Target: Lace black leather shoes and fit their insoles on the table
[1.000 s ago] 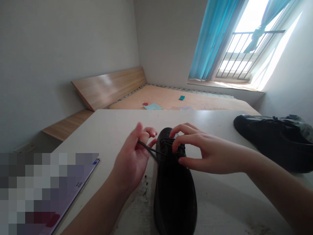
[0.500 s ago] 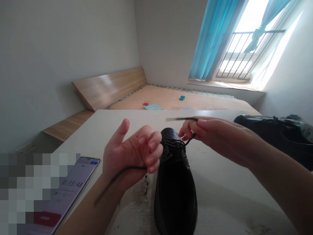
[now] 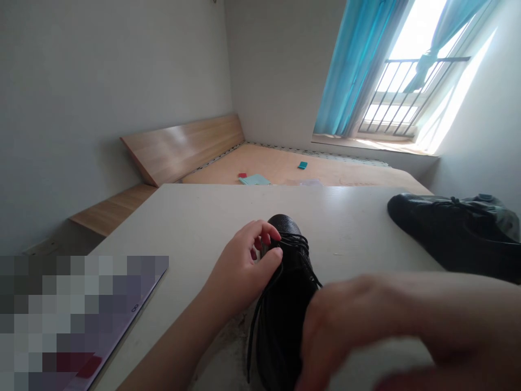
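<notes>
A black lace-up shoe (image 3: 285,304) stands on the white table, its toe pointing away from me. My left hand (image 3: 248,260) is at the left side of the lacing, fingers bent over the edge and thumb on top, gripping the shoe there. A loose end of black shoelace (image 3: 253,326) hangs from under that thumb down the shoe's left side. From the right eyelets the other lace end (image 3: 311,270) runs straight to my right hand (image 3: 337,326). This hand is blurred and close to the camera, curled over the shoe's right rear. Its fingertips are hidden.
Another black shoe (image 3: 443,233) lies at the table's right side. A phone (image 3: 138,304) rests at the left, partly covered by a pixelated patch. Beyond the table (image 3: 195,206) is a bed (image 3: 277,155) with small items on it.
My left hand has let its lace end drop and turned palm-down onto the shoe's lacing. My right hand has come back and down toward the shoe's heel.
</notes>
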`<state>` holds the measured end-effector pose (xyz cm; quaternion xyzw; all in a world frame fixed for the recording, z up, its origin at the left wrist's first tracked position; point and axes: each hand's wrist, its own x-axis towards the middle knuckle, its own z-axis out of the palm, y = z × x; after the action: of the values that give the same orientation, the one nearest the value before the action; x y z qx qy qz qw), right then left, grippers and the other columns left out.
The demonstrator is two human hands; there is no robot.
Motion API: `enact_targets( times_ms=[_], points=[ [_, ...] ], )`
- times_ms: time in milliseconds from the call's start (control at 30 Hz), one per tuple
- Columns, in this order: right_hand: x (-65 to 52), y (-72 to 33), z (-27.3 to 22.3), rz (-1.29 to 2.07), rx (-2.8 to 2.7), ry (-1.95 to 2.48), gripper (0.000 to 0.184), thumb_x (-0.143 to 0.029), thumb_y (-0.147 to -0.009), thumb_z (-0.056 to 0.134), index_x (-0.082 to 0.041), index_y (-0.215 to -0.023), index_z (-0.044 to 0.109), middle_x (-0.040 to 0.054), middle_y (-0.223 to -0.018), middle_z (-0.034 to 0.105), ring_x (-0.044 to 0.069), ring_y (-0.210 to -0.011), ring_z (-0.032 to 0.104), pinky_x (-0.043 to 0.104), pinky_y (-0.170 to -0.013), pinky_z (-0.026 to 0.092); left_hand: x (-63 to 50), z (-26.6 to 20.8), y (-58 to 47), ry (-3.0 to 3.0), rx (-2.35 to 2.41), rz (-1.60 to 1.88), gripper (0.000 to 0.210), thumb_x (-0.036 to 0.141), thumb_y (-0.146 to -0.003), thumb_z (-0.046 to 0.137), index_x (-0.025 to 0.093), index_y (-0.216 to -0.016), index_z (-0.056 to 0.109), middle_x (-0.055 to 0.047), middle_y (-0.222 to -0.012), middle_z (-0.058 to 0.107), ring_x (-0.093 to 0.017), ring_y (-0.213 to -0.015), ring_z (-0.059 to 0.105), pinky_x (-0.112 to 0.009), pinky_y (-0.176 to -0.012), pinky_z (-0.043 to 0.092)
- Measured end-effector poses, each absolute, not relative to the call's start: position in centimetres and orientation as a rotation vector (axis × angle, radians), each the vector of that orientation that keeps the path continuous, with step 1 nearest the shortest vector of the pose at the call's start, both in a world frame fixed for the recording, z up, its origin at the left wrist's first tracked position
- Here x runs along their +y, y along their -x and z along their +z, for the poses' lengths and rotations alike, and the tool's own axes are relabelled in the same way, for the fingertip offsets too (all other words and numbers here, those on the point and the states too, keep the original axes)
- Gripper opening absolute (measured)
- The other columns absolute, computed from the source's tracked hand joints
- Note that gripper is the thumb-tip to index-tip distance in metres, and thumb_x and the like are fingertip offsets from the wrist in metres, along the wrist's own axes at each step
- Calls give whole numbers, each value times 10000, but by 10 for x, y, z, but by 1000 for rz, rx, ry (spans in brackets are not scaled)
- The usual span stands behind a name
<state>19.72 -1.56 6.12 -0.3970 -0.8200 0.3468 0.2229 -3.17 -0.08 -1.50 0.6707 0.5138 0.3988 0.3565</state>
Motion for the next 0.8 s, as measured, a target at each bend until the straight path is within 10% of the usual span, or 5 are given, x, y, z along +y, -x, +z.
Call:
enact_targets(
  times_ms=[233, 800],
  points=[
    [14, -169, 52, 493, -2474, 1547, 236, -398, -931, 492, -234, -950, 660, 9, -779, 645, 128, -628, 526, 276, -570, 373, 2, -21, 31, -1796, 1370, 1033, 193, 357, -870, 508, 222, -912, 639, -8, -853, 576, -181, -789, 536, -325, -718, 419],
    [17, -157, 29, 694, -2382, 1296, 196, -328, -956, 415, -195, -846, 509, 0, -839, 525, 129, -742, 457, 288, -691, 363, -2, -25, 29, -2318, 1325, 1280, 165, 227, -986, 426, 192, -870, 538, -27, -867, 597, -187, -836, 516, -317, -767, 389]
  ],
)
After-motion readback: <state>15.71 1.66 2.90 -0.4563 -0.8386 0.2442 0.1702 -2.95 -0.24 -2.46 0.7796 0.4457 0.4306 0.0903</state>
